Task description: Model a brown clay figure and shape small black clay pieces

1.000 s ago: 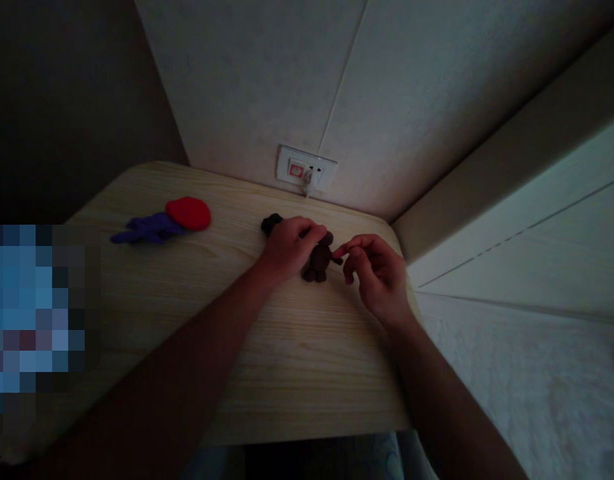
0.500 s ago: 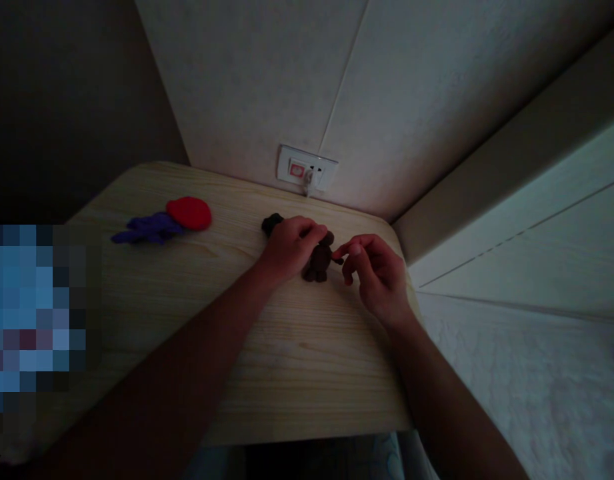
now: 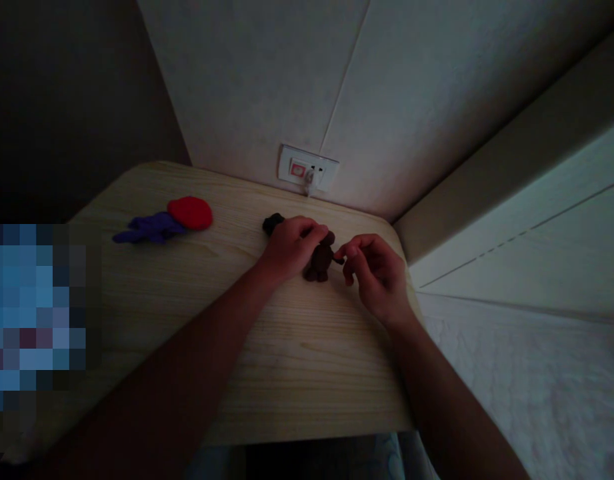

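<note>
A small brown clay figure (image 3: 321, 260) with a round head, a rounded body and stubby legs stands on the wooden table. My left hand (image 3: 293, 247) is closed around its head and left side, and its fingers partly cover them. On the other side, my right hand (image 3: 374, 267) has thumb and index finger together at a thin dark arm that sticks out from the body. Its other fingers are curled. A black lump (image 3: 273, 223), probably clay, lies just behind my left hand, which partly hides it.
At the table's (image 3: 287, 373) back left, a flat red clay piece (image 3: 191, 213) touches a knobbly purple clay piece (image 3: 149, 228). A wall socket (image 3: 307, 168) with a plug sits behind the table edge. A pale quilted surface (image 3: 487, 373) lies to the right. Blurred blocks cover the left edge.
Almost nothing differs. My right fingertips have shifted very slightly at the figure's arm, while my left hand keeps its hold. The whole view has moved a touch.
</note>
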Motion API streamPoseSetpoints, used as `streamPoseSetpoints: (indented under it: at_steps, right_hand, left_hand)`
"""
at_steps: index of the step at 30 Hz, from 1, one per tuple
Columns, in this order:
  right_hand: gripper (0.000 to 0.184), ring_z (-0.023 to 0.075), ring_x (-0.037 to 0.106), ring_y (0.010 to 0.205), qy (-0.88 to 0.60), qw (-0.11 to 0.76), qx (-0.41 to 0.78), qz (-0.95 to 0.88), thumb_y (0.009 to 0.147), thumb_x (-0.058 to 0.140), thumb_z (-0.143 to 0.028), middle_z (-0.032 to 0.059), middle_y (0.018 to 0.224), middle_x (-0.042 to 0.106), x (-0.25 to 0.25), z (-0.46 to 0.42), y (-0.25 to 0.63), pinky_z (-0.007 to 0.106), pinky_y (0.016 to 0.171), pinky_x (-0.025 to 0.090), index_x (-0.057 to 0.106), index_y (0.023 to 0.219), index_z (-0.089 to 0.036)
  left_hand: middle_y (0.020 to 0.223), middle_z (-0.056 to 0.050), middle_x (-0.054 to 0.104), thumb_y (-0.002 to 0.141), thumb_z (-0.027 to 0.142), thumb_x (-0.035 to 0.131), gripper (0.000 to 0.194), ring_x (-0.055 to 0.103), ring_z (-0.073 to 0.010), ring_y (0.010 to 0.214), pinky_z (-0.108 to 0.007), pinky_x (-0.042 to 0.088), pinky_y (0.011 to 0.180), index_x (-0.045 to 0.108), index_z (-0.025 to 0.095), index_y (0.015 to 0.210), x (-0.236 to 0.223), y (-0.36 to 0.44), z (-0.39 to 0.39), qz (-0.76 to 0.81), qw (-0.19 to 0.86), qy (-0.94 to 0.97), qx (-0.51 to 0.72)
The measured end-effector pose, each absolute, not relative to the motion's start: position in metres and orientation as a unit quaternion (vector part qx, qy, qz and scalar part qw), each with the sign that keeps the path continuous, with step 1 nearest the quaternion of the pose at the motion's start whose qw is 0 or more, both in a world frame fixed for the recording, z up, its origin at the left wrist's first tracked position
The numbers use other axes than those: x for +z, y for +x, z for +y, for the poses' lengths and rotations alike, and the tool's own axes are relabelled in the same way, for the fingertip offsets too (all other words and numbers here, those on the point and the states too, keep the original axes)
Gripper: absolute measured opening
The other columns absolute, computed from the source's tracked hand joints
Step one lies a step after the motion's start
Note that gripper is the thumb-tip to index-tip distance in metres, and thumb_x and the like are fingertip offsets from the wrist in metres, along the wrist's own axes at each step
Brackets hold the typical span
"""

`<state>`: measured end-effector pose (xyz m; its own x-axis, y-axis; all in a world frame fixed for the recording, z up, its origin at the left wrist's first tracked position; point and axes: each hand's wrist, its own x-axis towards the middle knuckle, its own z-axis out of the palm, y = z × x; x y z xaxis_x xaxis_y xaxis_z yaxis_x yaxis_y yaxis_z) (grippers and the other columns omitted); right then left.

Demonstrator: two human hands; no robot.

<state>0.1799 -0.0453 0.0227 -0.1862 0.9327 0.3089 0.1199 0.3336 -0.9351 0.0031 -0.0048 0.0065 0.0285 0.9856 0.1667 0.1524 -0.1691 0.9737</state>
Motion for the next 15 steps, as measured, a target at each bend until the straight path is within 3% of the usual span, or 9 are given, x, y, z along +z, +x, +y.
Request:
streamPoseSetpoints:
  at_steps: [15]
  right_hand:
    - [0.024,0.0089,0.057,0.056,-0.430,0.501,0.412,-0.628,0.088,0.082,-0.042,0.0035,0.085,0.077,0.0241,-0.0455,0.1774,0.022,0.046,0.046,0.072,0.095,-0.021]
  left_hand:
    - [0.066,-0.004,0.067,0.088,0.045,0.061,0.032,0.063,-0.0187,0.065,-0.030,0.048,0.058,0.069,0.018,0.071,0.0080,0.0037,-0.0082,0.490,0.440,0.566,0.497]
